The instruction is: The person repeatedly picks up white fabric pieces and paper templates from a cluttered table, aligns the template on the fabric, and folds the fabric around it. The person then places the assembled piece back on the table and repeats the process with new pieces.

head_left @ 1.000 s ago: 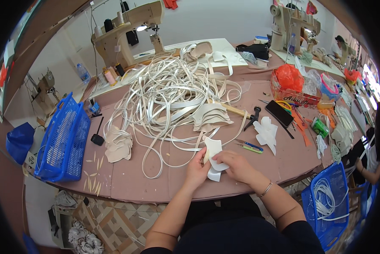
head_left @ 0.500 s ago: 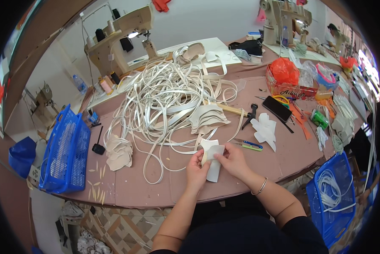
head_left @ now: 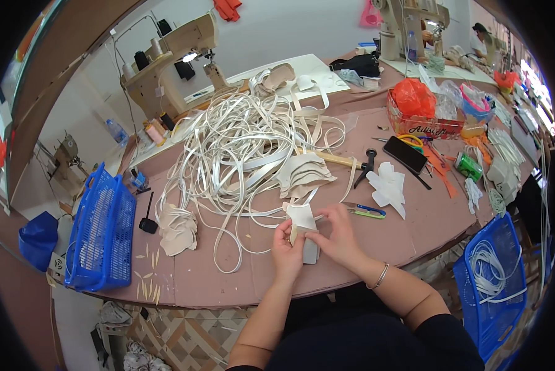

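Observation:
My left hand [head_left: 288, 252] pinches a small cream-white leather-like piece [head_left: 301, 214] above the near edge of the table. My right hand [head_left: 340, 240] is closed on the same piece from the other side: its thumb presses the lower part, while the forefinger bends higher at the edge. Below the fingers hangs a greyish-white end [head_left: 311, 253]; whether it belongs to the same piece I cannot tell. Just beyond lies a stack of cut beige pieces [head_left: 305, 176]. Thread snips with a green and blue handle [head_left: 367, 213] rest right of my hands, near white cut pieces [head_left: 388, 188].
A big tangle of white straps [head_left: 240, 148] fills the table's middle. Beige pieces [head_left: 178, 230] and a blue basket [head_left: 104, 229] are at left. A hammer [head_left: 369, 164], a phone [head_left: 405, 154] and a green can [head_left: 469, 167] lie right. Sewing machines [head_left: 166, 68] stand behind.
My right forefinger has lifted away from the thumb and moved up along the piece. The piece is turned, with less of its lower end showing. The whole view has shifted slightly.

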Tool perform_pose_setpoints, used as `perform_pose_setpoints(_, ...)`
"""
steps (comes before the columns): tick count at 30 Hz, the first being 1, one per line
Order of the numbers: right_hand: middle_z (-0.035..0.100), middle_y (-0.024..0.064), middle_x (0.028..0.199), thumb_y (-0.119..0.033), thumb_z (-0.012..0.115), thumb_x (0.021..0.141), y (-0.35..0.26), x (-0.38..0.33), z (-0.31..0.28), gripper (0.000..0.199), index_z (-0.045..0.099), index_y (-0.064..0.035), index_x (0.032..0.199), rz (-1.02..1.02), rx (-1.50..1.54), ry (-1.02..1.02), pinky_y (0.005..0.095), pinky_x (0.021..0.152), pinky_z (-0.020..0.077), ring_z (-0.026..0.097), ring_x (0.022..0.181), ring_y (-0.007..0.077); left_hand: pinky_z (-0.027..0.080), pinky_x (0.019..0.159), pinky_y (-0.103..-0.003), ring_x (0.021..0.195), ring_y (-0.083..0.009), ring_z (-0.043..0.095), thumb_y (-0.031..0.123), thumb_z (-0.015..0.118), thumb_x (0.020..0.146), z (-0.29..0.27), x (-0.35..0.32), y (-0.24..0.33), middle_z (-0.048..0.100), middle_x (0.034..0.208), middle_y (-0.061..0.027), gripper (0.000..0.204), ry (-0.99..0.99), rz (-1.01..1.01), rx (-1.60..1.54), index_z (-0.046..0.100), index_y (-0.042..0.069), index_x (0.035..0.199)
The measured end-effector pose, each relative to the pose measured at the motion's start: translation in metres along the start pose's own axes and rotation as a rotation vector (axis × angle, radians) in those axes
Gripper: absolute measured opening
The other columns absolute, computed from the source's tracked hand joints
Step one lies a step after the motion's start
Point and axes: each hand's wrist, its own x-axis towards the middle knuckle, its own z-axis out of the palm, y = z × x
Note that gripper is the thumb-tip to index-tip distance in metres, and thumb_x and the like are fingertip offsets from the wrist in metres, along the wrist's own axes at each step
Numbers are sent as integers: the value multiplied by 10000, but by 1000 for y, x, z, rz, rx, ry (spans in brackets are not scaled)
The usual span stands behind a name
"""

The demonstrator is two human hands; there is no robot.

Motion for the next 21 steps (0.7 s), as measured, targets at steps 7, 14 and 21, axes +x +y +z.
perform_pose_setpoints(7, 565, 50, 860, -35, 721, 691, 18, -7, 9, 545, 429, 29, 1146, 748, 891, -307, 219, 678, 470, 562, 781, 100, 461, 721, -226, 835, -117, 551, -40, 583, 776, 0, -3, -1, 549, 937, -75, 357, 37, 9, 32, 437, -15, 1100)
perform_pose_setpoints(14, 578, 18, 739, -35, 703, 699, 21, -7, 20, 425, 511, 14, 1075, 596, 641, -254, 205, 577, 460, 550, 643, 61, 453, 614, -208, 703, -89, 549, -21, 591, 767, 3, -3, 3, 562, 814, -48, 346, 131, 40, 208, 458, -11, 1086)
perform_pose_setpoints(21, 636, 62, 724, -116, 672, 745, 21, 7, 16, 209, 612, 13, 898, 605, 461, -348, 222, 565, 465, 575, 631, 74, 466, 639, -206, 720, -99, 553, -35, 593, 772, 5, 0, 7, 544, 827, -60, 374, 120, 5, 136, 427, -18, 1107)
